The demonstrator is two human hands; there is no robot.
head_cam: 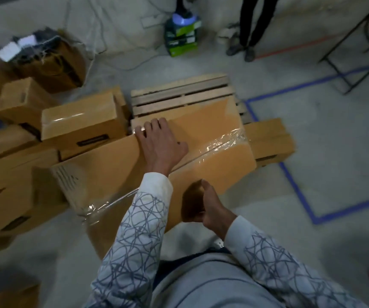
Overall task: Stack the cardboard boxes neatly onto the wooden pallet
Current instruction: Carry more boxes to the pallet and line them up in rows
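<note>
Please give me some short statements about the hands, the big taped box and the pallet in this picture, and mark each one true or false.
1. The left hand lies flat on top of the large cardboard box. True.
2. The right hand is at the near edge of that box. True.
3. The wooden pallet is fully covered with stacked boxes. False: its far slats are bare, and only the large box reaches over it.
4. Clear tape runs across the top of the large box. True.
5. The blue tape on the floor lies to the left of the pallet. False: it lies to the right.
6. All other boxes stand on the pallet. False: a smaller box sits beside the pallet, to its left.
</note>
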